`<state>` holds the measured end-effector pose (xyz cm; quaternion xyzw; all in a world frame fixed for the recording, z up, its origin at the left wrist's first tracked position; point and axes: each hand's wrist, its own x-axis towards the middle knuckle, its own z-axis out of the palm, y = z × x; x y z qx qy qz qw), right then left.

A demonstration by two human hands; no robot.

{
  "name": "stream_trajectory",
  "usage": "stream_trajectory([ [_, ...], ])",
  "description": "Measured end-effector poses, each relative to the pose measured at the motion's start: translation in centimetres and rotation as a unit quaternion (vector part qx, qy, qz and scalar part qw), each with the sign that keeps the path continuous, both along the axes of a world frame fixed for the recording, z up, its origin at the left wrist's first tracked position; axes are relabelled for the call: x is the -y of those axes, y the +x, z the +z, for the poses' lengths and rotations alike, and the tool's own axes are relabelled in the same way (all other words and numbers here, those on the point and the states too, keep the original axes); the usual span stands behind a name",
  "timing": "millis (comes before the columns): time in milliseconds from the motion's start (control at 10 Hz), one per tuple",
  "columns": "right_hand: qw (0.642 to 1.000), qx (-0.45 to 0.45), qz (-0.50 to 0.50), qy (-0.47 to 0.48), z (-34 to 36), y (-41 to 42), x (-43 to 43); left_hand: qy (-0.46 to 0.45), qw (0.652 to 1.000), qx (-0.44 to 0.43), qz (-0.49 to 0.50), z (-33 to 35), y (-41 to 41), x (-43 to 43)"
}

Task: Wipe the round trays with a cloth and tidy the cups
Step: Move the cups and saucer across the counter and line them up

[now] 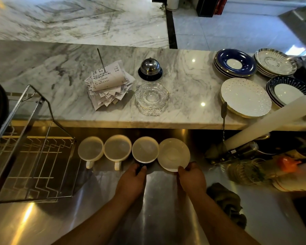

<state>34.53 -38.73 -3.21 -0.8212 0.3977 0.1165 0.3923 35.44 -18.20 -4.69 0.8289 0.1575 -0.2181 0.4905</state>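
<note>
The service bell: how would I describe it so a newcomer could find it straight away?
Start at the long marble counter running across the middle of the view. Near its centre, between the spike of paper receipts and the stacked blue saucers, just behind a clear glass dish, sits the service bell. It is the only shiny metal dome on a black base, with a small knob on top.

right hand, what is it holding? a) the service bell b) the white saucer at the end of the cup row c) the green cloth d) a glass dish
b: the right hand grips the near rim of the white saucer; the green cloth lies untouched on the steel counter.
</note>
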Motion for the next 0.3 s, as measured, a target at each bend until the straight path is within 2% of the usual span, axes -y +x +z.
stream_trajectory([
  [100,0.994,-0.011,0.076,-0.075,0.6,-0.3,0.0,0.058,0.997,0.028,-0.046,0.4,-0.4,-0.3],
  [200,0.98,-0.022,0.148,-0.129,1.8,-0.9,0.5,0.14,0.979,0.055,-0.137,1.3,-1.2,-0.6],
  [300,0.973,-0.006,0.178,-0.146,2.5,-1.9,0.7,0.157,0.97,0.081,-0.166,1.8,-2.0,-1.0],
])
